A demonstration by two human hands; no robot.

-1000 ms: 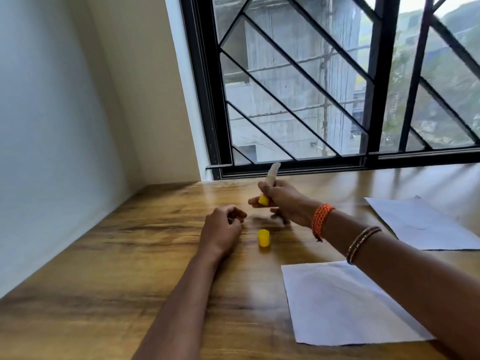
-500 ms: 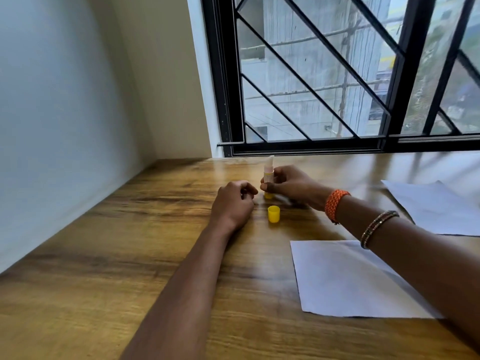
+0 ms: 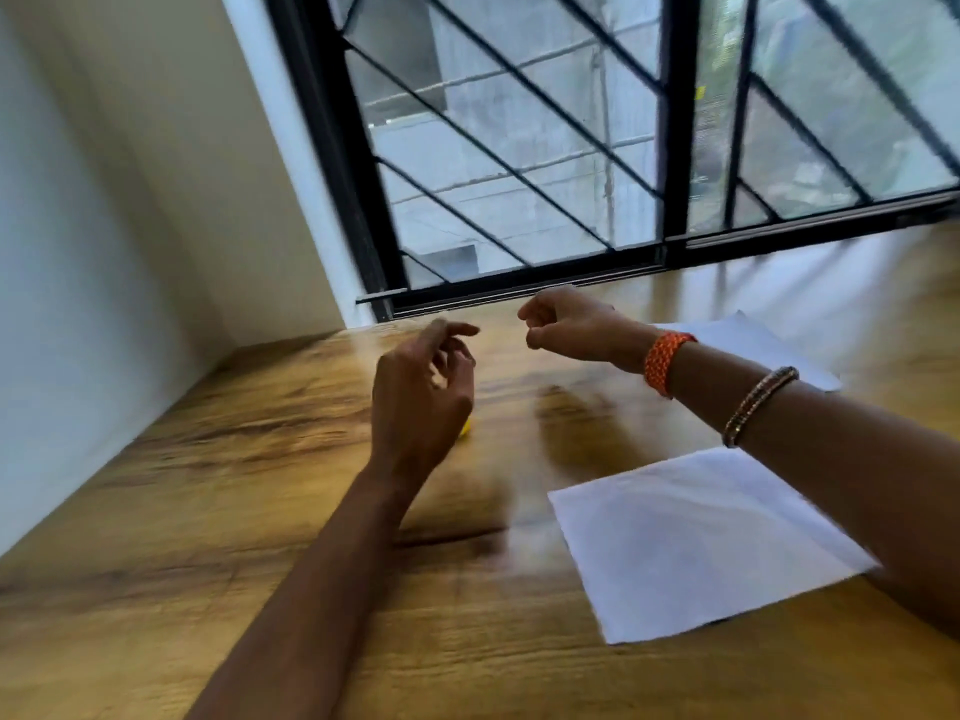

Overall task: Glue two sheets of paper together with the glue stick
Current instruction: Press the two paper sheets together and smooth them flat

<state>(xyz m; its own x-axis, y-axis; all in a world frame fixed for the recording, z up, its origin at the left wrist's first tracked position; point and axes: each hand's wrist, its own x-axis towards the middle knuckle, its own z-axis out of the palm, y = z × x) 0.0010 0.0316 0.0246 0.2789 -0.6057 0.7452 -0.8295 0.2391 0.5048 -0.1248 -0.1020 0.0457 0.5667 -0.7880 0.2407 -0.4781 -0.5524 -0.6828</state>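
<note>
My left hand (image 3: 421, 397) hovers above the wooden table (image 3: 260, 511), fingers loosely spread and holding nothing. A small yellow piece (image 3: 466, 427) shows just behind its right edge; I cannot tell whether it is the glue stick or its cap, and the rest is hidden. My right hand (image 3: 566, 324) is raised near the window sill, its fingers curled in with nothing visible in them. One white sheet (image 3: 701, 537) lies on the table under my right forearm. A second white sheet (image 3: 753, 340) lies farther back, partly covered by my wrist. The view is blurred and tilted.
A black-framed window with a diagonal grille (image 3: 519, 174) runs along the table's far edge. A white wall (image 3: 104, 252) borders the table on the left.
My right hand has let go of the glue stick and lifted toward the window. My left hand rose off the table and uncurled. The camera swung and tilted, blurring the view.
</note>
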